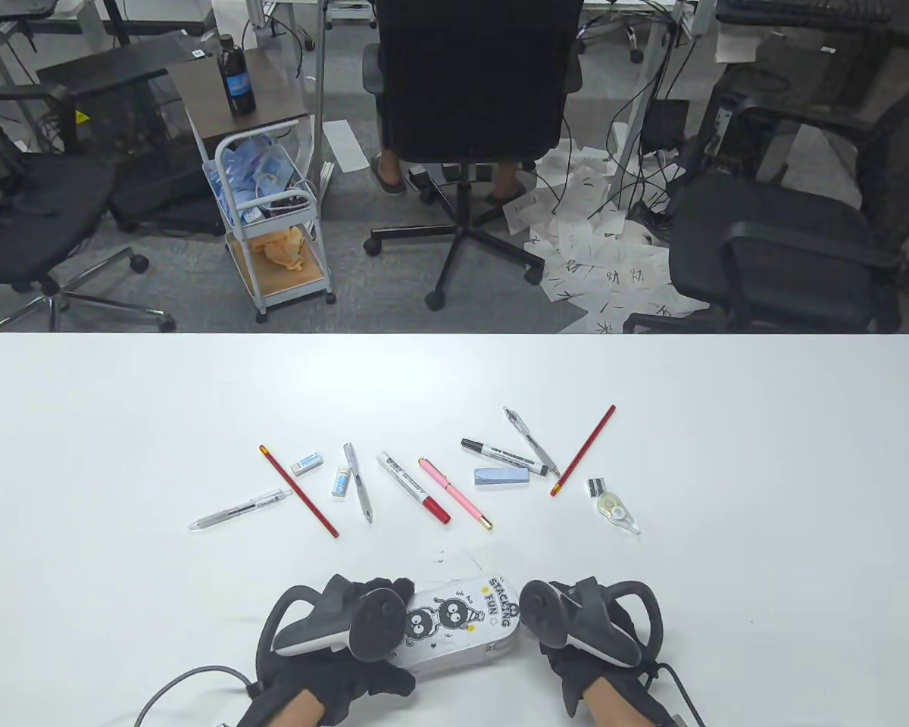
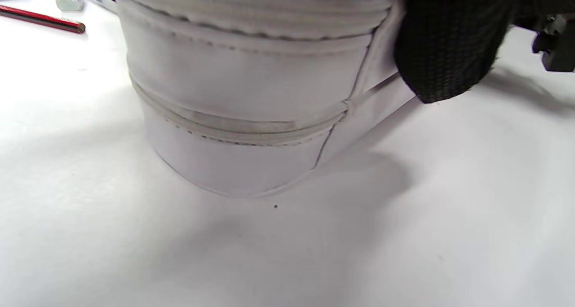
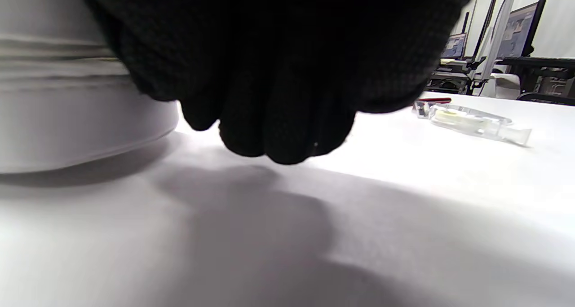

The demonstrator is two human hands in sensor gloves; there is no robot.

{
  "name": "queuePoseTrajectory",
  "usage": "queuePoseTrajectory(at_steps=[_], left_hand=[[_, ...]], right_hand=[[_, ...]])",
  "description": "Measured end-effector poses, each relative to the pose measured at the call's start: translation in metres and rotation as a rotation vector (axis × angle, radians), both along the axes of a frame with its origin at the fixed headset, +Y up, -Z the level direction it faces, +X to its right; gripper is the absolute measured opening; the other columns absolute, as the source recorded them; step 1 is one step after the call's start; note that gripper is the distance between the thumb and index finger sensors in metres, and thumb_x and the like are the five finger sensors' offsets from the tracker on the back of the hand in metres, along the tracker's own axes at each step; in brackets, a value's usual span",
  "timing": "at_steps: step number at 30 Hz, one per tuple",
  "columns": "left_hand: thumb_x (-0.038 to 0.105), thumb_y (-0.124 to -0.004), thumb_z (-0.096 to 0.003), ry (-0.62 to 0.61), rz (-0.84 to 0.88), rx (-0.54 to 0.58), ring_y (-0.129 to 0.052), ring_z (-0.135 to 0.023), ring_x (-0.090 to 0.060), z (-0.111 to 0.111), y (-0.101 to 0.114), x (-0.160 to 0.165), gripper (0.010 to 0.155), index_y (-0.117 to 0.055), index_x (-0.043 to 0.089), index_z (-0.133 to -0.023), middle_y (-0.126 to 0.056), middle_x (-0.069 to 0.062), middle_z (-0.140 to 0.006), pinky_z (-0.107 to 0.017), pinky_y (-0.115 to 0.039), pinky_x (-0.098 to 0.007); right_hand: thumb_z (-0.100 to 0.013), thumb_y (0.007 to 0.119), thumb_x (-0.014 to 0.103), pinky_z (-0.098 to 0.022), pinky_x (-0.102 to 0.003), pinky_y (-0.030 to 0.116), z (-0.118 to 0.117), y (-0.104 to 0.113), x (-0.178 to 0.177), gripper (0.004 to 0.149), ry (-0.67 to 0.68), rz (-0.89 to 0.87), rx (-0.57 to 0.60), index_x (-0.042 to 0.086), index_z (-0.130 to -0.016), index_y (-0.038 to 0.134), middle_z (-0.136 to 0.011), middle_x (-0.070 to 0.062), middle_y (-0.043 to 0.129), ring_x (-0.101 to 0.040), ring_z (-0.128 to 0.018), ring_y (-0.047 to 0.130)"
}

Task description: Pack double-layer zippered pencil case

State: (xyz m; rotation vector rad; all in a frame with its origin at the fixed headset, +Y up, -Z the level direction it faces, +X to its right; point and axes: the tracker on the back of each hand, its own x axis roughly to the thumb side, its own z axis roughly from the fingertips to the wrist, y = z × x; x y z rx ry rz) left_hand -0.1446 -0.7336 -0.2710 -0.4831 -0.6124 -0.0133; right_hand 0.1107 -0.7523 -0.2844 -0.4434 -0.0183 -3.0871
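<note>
A white pencil case printed with black cartoon figures and the words "STACKING FUN" is seen lying on the white table at its near edge, between the two gloved hands. The left hand is placed at the case's left end; in the left wrist view a black-gloved fingertip is seen pressed against the case's side wall, where two zipper lines run around the rounded end. How far the remaining left fingers are curled cannot be told, as they are hidden by the tracker. The right hand is set at the case's right end; in the right wrist view its fingers are bunched together and hang just above the table beside the case, and whether the case is actually gripped cannot be told. Farther back on the table a row of stationery is spread: a grey pen, a red pencil, two small erasers, a second grey pen, a white marker with a red cap, a pink pen, a blue-grey eraser block, a black-capped marker, a clear pen, a second red pencil and a correction tape dispenser.
</note>
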Motion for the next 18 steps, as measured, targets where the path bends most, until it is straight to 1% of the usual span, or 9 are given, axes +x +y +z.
queuePoseTrajectory(at_steps=[2,5,6,9,10,11,13,16,18], left_hand=[[0.061,-0.096,-0.0443,-0.041,-0.025,-0.022,-0.056,-0.104,-0.048,-0.004,0.001,0.000,0.112,-0.032,0.011,-0.122,-0.044,-0.021,-0.118,-0.074,-0.053,-0.068],[0.057,-0.098,-0.0439,-0.061,-0.072,-0.062,-0.050,-0.107,-0.050,-0.006,0.002,0.004,0.113,-0.031,0.013,-0.123,-0.041,-0.020,-0.119,-0.075,-0.046,-0.069],[0.055,-0.099,-0.0438,-0.065,-0.088,-0.080,-0.048,-0.108,-0.050,-0.006,0.002,0.005,0.113,-0.030,0.013,-0.123,-0.040,-0.020,-0.120,-0.075,-0.045,-0.069],[0.051,-0.101,-0.0437,-0.085,-0.105,-0.093,-0.045,-0.109,-0.050,-0.008,0.003,0.007,0.114,-0.028,0.013,-0.123,-0.038,-0.020,-0.120,-0.074,-0.045,-0.070],[0.048,-0.102,-0.0437,-0.113,-0.083,-0.119,-0.042,-0.110,-0.049,-0.007,0.003,0.007,0.113,-0.027,0.017,-0.123,-0.036,-0.016,-0.122,-0.073,-0.043,-0.071],[0.046,-0.103,-0.0436,-0.159,-0.014,-0.133,-0.039,-0.111,-0.049,-0.006,0.001,0.011,0.114,-0.026,0.019,-0.123,-0.035,-0.015,-0.122,-0.073,-0.040,-0.071],[0.042,-0.104,-0.0433,-0.180,0.011,-0.103,-0.034,-0.110,-0.051,-0.002,0.000,0.022,0.113,-0.026,0.018,-0.122,-0.033,-0.016,-0.121,-0.071,-0.035,-0.072],[0.039,-0.101,-0.0456,-0.208,-0.088,0.025,-0.023,-0.106,-0.057,-0.001,0.005,0.039,0.109,-0.023,0.027,-0.120,-0.027,-0.014,-0.124,-0.068,-0.032,-0.075],[0.037,-0.100,-0.0469,-0.204,-0.175,0.052,-0.017,-0.101,-0.062,-0.004,0.007,0.048,0.108,-0.019,0.032,-0.119,-0.011,-0.018,-0.121,-0.063,-0.033,-0.081]], right_hand=[[-0.038,0.081,0.041,-0.042,-0.033,0.088,0.001,0.000,-0.003,0.039,0.061,0.024,0.016,0.032,-0.074,0.092,-0.070,0.007,0.105,-0.018,-0.052,0.103],[-0.036,0.081,0.041,-0.051,-0.037,0.082,0.006,0.002,-0.015,0.039,0.226,0.128,0.052,0.035,-0.073,0.091,-0.075,0.011,0.102,-0.018,-0.064,0.098],[-0.036,0.080,0.041,-0.052,-0.037,0.081,0.006,0.002,-0.017,0.039,0.249,0.153,0.041,0.036,-0.073,0.090,-0.076,0.012,0.101,-0.018,-0.067,0.096],[-0.036,0.079,0.043,-0.054,-0.036,0.080,0.010,0.003,-0.022,0.039,0.278,0.230,0.082,0.039,-0.073,0.089,-0.077,0.015,0.100,-0.015,-0.068,0.096],[-0.036,0.078,0.043,-0.054,-0.035,0.081,0.010,0.004,-0.021,0.039,0.254,0.212,0.089,0.039,-0.073,0.088,-0.077,0.016,0.100,-0.014,-0.067,0.096],[-0.037,0.078,0.043,-0.054,-0.035,0.081,0.008,0.005,-0.019,0.039,0.246,0.125,0.067,0.039,-0.074,0.088,-0.077,0.015,0.100,-0.014,-0.067,0.096],[-0.036,0.081,0.039,-0.053,-0.038,0.079,0.008,0.006,-0.019,0.039,0.234,0.034,0.045,0.035,-0.073,0.090,-0.076,0.010,0.101,-0.019,-0.066,0.096],[-0.037,0.079,0.043,-0.055,-0.036,0.081,0.012,0.005,-0.020,0.039,0.286,0.102,0.036,0.039,-0.075,0.088,-0.079,0.013,0.099,-0.016,-0.067,0.097],[-0.037,0.081,0.039,-0.055,-0.039,0.080,0.013,0.001,-0.024,0.039,0.310,0.030,-0.058,0.035,-0.075,0.089,-0.079,0.008,0.099,-0.020,-0.067,0.096]])
